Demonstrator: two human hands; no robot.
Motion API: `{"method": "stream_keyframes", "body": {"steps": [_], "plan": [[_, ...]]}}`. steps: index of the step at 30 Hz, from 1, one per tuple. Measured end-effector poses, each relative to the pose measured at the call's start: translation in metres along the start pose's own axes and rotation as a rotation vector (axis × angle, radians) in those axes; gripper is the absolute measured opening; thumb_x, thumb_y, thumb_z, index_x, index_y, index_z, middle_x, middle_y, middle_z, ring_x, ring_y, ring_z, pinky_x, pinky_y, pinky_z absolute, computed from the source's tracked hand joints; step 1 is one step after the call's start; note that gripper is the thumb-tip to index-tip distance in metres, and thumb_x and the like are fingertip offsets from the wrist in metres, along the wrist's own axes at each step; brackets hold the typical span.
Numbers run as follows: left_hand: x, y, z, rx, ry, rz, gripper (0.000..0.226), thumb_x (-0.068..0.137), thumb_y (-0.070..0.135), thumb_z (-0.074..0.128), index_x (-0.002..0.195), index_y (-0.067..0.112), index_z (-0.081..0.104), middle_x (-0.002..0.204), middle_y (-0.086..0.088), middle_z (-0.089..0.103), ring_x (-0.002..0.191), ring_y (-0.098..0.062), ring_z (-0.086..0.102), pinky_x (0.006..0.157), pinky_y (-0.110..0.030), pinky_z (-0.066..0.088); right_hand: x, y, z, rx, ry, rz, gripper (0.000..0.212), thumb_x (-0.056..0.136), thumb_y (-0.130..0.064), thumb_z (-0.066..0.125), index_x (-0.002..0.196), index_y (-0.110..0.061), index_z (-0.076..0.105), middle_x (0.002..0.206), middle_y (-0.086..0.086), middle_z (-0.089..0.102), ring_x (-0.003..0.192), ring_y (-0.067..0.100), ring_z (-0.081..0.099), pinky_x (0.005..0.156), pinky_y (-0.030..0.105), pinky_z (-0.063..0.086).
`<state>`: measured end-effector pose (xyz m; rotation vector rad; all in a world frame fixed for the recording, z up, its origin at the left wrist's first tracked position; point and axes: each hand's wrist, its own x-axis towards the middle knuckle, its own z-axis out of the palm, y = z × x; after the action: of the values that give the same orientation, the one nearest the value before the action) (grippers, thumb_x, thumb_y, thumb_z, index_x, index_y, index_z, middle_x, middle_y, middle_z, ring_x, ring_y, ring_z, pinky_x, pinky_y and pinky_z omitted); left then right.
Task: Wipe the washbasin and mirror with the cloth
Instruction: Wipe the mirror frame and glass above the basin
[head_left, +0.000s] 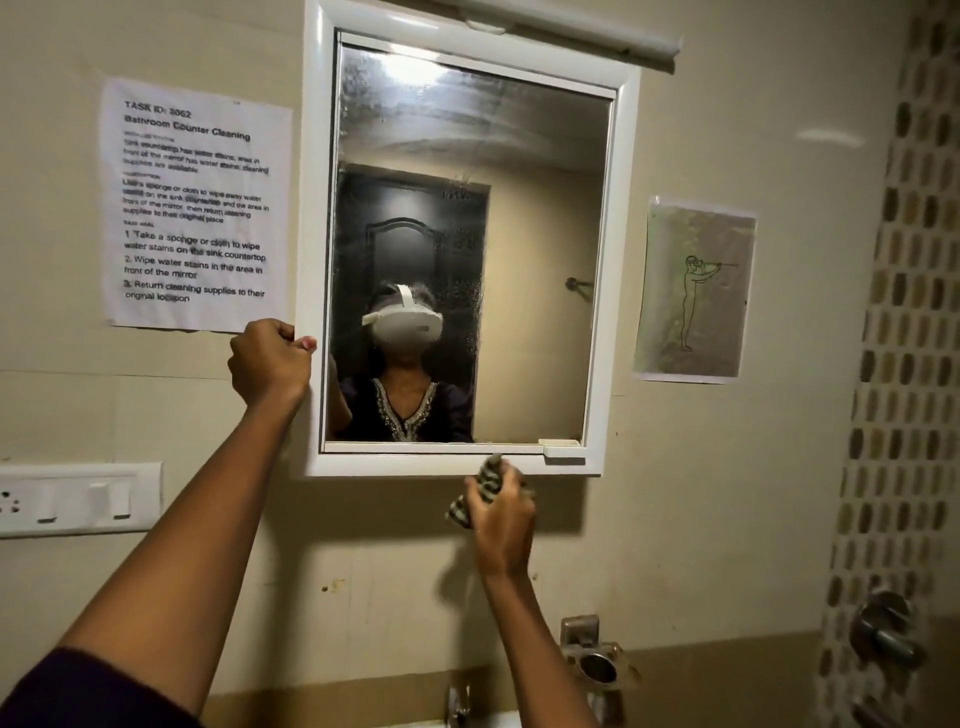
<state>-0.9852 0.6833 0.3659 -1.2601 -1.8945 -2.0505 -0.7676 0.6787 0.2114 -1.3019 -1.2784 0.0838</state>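
A white-framed mirror (545, 218) hangs on the beige wall, its glass streaked and hazy near the top. My left hand (267, 361) grips the frame's left edge, fingers curled around it. My right hand (501, 514) is closed on a bunched striped cloth (485, 486) pressed against the wall just under the frame's bottom edge, right of centre. Only a thin white strip of the washbasin (498, 721) shows at the very bottom, with the tap (457, 704) above it.
A printed task sheet (195, 208) is taped left of the mirror, a drawing (693, 288) to its right. A switch panel (78, 499) sits low on the left. A metal holder (595, 660) and a wall valve (885, 631) project at lower right.
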Motion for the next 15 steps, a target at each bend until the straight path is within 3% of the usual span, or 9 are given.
{"method": "stream_keyframes", "body": {"steps": [4,6,9,11,15], "plan": [[-0.003,-0.001,0.003,0.127,0.016,0.075,0.013,0.085,0.012,0.066,0.079,0.001,0.069,0.090,-0.028,0.070,0.086,-0.050,0.063,0.064,-0.038,0.044,-0.007,-0.008,-0.002,0.032,-0.208,-0.249,0.033,0.085,-0.026,0.068,0.114,-0.011,0.062,0.104,0.005,0.071,0.095,0.017,0.068,0.088,0.024,0.052],[-0.001,-0.003,0.004,0.134,0.016,0.087,0.013,0.085,0.013,0.066,0.081,0.001,0.069,0.090,-0.028,0.070,0.086,-0.050,0.063,0.064,-0.038,0.044,-0.006,-0.010,-0.013,0.060,-0.106,-0.320,0.035,0.083,-0.024,0.071,0.115,-0.014,0.064,0.105,0.003,0.072,0.092,0.013,0.069,0.086,0.018,0.049],[0.000,-0.005,0.005,0.140,0.015,0.097,0.013,0.086,0.013,0.065,0.081,0.002,0.069,0.091,-0.028,0.069,0.087,-0.050,0.063,0.064,-0.037,0.041,0.007,-0.011,-0.037,-0.024,0.206,-0.313,0.038,0.079,-0.020,0.075,0.115,-0.013,0.067,0.097,0.007,0.075,0.081,0.019,0.072,0.074,0.025,0.056],[0.000,-0.005,0.007,0.138,0.016,0.099,0.013,0.086,0.013,0.064,0.082,0.001,0.069,0.093,-0.028,0.069,0.089,-0.050,0.062,0.065,-0.038,0.041,0.019,-0.014,-0.049,-0.132,0.333,-0.312,0.039,0.078,-0.017,0.076,0.115,-0.011,0.067,0.100,0.010,0.075,0.086,0.025,0.071,0.074,0.031,0.057],[0.000,-0.006,0.006,0.123,0.000,0.090,0.013,0.086,0.013,0.065,0.082,0.001,0.069,0.096,-0.028,0.069,0.092,-0.050,0.063,0.070,-0.042,0.048,0.031,-0.032,-0.034,-0.243,0.095,-0.214,0.043,0.088,-0.025,0.062,0.130,-0.021,0.054,0.121,0.005,0.064,0.108,0.023,0.061,0.089,0.031,0.049]]}}
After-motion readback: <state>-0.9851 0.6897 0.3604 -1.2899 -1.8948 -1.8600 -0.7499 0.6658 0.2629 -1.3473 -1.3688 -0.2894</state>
